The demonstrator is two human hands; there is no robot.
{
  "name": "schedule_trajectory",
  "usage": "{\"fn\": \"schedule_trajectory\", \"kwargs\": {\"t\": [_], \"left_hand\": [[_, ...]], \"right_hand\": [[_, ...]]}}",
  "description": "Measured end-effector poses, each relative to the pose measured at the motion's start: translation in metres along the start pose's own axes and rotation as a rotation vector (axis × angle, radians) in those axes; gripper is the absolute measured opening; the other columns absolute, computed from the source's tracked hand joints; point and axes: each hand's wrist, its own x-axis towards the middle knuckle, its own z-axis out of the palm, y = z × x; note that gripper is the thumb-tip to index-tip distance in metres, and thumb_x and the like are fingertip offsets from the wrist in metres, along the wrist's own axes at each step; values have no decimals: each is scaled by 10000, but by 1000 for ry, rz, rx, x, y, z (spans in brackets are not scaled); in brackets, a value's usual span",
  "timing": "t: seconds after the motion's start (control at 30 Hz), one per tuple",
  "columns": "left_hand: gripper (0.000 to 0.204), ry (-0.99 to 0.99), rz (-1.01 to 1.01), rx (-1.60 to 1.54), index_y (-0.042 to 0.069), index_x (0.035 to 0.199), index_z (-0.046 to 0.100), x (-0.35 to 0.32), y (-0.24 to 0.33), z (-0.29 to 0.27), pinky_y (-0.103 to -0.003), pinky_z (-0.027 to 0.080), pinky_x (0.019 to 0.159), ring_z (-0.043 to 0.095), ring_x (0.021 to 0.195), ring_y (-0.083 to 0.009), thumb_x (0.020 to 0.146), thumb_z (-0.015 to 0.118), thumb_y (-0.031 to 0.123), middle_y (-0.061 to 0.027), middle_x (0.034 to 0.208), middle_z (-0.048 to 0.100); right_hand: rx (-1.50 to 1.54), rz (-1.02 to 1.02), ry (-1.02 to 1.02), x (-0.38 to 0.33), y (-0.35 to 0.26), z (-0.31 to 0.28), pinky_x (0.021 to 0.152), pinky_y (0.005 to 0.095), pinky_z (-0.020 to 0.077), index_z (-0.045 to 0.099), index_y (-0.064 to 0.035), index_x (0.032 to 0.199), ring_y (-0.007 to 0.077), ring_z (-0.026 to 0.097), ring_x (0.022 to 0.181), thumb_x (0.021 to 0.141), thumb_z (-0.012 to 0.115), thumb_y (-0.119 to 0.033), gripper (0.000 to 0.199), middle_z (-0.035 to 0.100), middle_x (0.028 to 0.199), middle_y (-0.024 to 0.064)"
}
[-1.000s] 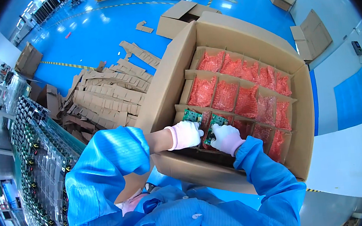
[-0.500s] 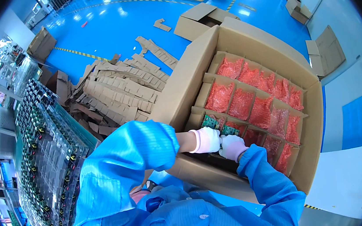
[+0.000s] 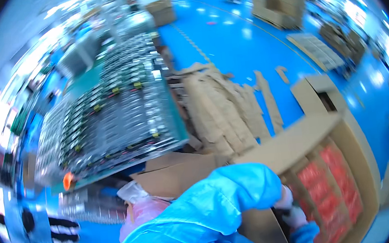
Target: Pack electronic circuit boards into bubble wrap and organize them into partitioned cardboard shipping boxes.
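At the lower right stands a large cardboard box (image 3: pixel 367 153), its cardboard dividers parting rows of red bubble-wrapped packs (image 3: pixel 339 172). Both my hands, in white gloves, are inside its near left part, close together. My left hand (image 3: pixel 285 198) is partly behind my blue sleeve, beside the leftmost packs. Just below it is my right hand (image 3: pixel 295 217), over a dark gap in the box. Motion smears the fingers of both, so whether they hold anything does not show.
On the left, a green-topped table (image 3: pixel 176 123) bears clear trays (image 3: pixel 122 115) of circuit boards. Flattened cardboard (image 3: pixel 217 109) lies on the blue floor beyond. A pink bag (image 3: pixel 142 214) is near my left arm. Another person (image 3: pixel 32 226) stands at the far lower left.
The view has swung left, so the box and my hands now appear lower and farther right. The tray table has come into fuller view. My hands stay at the box.
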Motion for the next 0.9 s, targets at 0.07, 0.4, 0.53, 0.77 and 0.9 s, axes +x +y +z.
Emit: {"fn": "schedule_trajectory", "kwargs": {"t": [0.07,0.4,0.53,0.77,0.9], "left_hand": [[165,197,-81,13,84,803,627,-58,-3,-73,-443,466,557,552,598,-339,658,587,153,-112,706,620],[187,1279,-892,230,63,906,636,-421,111,-178,-341,482,683,598,744,-258,727,627,116,-80,887,633],[245,1736,-1646,93,20,979,652,-590,171,-140,-277,477,711,603,760,-179,757,591,104,-81,915,662],[378,1762,-2058,330,-5,1071,573,-712,213,-59,-330,464,816,600,899,-274,744,603,183,-146,1028,621],[415,1510,-2226,676,23,1021,555,-718,209,-58,-389,435,738,543,817,-318,695,647,262,-154,901,580]], "right_hand": [[-170,91,10,-12,-36,-66,628,452,476,612,-43,964,400,594,728,682,632,-357,422,641,819,189],[357,-725,470,3,-426,-254,566,252,394,588,17,840,122,442,571,772,572,-35,87,566,658,57],[409,-939,417,86,-574,-230,610,276,425,615,-8,904,157,517,637,798,583,-114,154,620,749,76],[529,-548,598,257,-749,-180,761,353,462,614,43,996,283,619,837,765,627,-309,421,652,964,166],[708,-501,685,325,-758,-163,608,290,468,622,29,933,202,588,643,747,660,-241,329,644,774,114]]}}
